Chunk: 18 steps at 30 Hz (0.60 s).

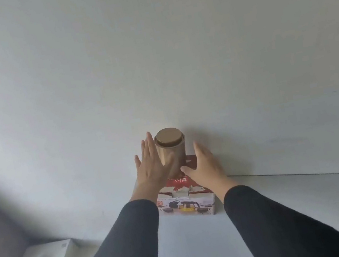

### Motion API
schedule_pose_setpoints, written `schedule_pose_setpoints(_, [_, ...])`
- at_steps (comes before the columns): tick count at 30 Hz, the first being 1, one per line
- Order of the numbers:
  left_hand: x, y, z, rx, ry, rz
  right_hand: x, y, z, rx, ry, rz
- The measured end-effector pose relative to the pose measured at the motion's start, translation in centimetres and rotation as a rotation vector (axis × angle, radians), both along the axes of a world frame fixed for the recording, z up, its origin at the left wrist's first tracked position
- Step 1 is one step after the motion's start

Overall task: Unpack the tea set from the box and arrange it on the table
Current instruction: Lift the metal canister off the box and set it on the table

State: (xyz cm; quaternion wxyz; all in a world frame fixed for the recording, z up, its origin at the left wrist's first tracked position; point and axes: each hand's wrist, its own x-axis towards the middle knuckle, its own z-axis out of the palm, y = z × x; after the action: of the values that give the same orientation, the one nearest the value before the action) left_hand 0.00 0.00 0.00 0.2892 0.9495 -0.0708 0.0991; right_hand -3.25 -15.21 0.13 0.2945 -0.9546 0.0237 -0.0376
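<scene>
Both hands reach forward with fingers straight and spread: the left hand (pixel 152 169) lies flat against the side of a brown lidded canister (pixel 171 150), the right hand (pixel 202 165) open just beside it, neither curled round it. That canister stands upright on the tea-set box (pixel 186 202), which sits on the counter (pixel 291 208) against the wall (its top flaps look torn, contents hidden). Unpacking seems barely begun; no tea piece stands on the counter yet.

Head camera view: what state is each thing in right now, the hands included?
Canister: upright on the box, lid on.
Tea set box: on the table, against the wall, not yet unpacked.
Left hand: fingers straight, at the canister's left side.
Right hand: fingers relaxed, beside the canister, not gripping.
</scene>
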Motion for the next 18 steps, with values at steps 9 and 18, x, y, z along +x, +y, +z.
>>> schedule_pose_setpoints(9, [3.9,-0.1,-2.6,-0.282,0.165,-0.079,4.4,0.6,-2.6,0.293,0.159,0.005])
schedule_pose_setpoints(18, [3.8,-1.6,-2.3,-0.417,0.103,-0.057,4.4,0.1,-3.1,0.334,0.090,-0.023])
